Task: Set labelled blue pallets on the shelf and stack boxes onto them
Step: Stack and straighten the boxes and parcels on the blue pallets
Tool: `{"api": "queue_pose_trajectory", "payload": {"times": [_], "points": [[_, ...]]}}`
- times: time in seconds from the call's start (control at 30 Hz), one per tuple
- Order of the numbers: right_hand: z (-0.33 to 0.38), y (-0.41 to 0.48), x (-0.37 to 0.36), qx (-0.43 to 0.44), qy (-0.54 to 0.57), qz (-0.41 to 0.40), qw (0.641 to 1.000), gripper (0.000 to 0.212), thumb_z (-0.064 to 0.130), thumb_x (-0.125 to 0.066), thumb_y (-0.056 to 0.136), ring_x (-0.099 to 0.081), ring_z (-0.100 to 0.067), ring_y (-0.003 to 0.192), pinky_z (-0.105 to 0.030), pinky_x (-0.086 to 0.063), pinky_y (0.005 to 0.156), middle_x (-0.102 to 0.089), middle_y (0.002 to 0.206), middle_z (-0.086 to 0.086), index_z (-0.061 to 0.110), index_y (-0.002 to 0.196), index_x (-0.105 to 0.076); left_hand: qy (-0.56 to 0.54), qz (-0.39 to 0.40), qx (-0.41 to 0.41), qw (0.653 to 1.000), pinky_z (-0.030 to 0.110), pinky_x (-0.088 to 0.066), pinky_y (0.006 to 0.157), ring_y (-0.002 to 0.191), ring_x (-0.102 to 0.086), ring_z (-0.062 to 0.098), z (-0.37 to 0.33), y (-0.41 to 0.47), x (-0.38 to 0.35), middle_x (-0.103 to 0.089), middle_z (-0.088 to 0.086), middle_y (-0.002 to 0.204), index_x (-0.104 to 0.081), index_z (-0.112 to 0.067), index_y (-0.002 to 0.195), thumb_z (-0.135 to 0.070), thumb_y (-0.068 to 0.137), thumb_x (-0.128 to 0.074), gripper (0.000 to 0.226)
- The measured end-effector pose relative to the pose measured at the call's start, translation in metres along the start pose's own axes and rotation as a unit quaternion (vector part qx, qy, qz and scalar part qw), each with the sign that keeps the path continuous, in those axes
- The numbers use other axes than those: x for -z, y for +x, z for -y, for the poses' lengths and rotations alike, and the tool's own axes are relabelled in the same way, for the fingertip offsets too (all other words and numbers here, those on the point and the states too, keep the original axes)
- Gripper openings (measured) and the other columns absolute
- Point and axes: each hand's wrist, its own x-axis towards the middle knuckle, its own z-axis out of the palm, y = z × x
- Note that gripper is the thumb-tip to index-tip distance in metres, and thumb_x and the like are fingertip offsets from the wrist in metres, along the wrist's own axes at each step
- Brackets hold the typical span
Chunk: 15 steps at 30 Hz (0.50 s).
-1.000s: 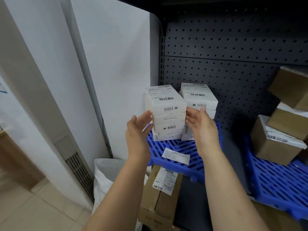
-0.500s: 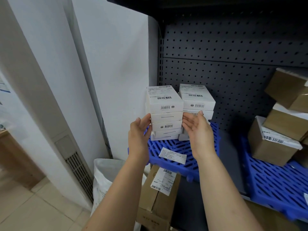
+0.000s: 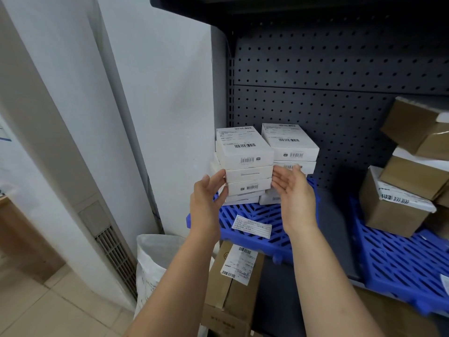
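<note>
Square the white box stack (image 3: 245,171) with even pressure from both sides, offset lower boxes first, keeping it on the blue pallet (image 3: 243,212). The stack sits between the hands: left hand (image 3: 206,203) flat-fingered on its left face, right hand (image 3: 295,193) open-palmed just beside its right face.

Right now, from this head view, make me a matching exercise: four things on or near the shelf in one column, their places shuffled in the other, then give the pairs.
Things
1. left stack of white boxes
2. paper label
3. brown cardboard boxes
4. white sack

Places
A. on the right blue pallet
B. below the shelf, by the wall
C. between the left hand and right hand
D. flat on the left blue pallet, near its front

Pairs: 1-C, 2-D, 3-A, 4-B
</note>
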Motion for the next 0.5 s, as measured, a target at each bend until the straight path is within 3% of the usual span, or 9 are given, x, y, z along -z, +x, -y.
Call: {"api": "queue_pose_trajectory", "payload": {"times": [0.1, 0.27, 0.5], "points": [[-0.001, -0.002, -0.001, 0.012, 0.011, -0.010, 1.000, 0.040, 0.039, -0.037, 0.102, -0.066, -0.011, 0.103, -0.034, -0.046, 0.102, -0.073, 0.105, 0.002, 0.017, 0.103, -0.070, 0.005, 0.005, 0.001, 1.000, 0.020, -0.054, 0.087, 0.104, -0.067, 0.007, -0.001, 0.000, 0.000, -0.073, -0.003, 0.111, -0.047, -0.007, 0.140, -0.030, 0.102, -0.025, 0.049], [-0.001, -0.001, -0.013, 0.021, -0.007, -0.004, 1.000, 0.036, 0.034, -0.037, 0.102, -0.065, -0.008, 0.105, -0.030, -0.046, 0.101, -0.072, 0.108, 0.003, 0.017, 0.105, -0.069, 0.020, 0.003, -0.002, 1.000, 0.031, -0.043, 0.106, 0.109, -0.063, 0.010, -0.009, 0.003, -0.004, -0.072, -0.003, 0.114, -0.066, -0.015, 0.119, -0.030, 0.103, -0.026, 0.046], [0.000, -0.003, -0.017, 0.024, -0.014, 0.030, 0.999, 0.034, 0.031, -0.036, 0.103, -0.063, -0.006, 0.107, -0.025, -0.045, 0.100, -0.070, 0.111, 0.003, 0.018, 0.106, -0.068, 0.022, -0.017, 0.006, 1.000, 0.033, -0.042, 0.107, 0.115, -0.061, 0.014, -0.009, 0.009, 0.001, -0.070, -0.005, 0.119, -0.054, -0.014, 0.136, -0.033, 0.103, -0.025, 0.048]]}}
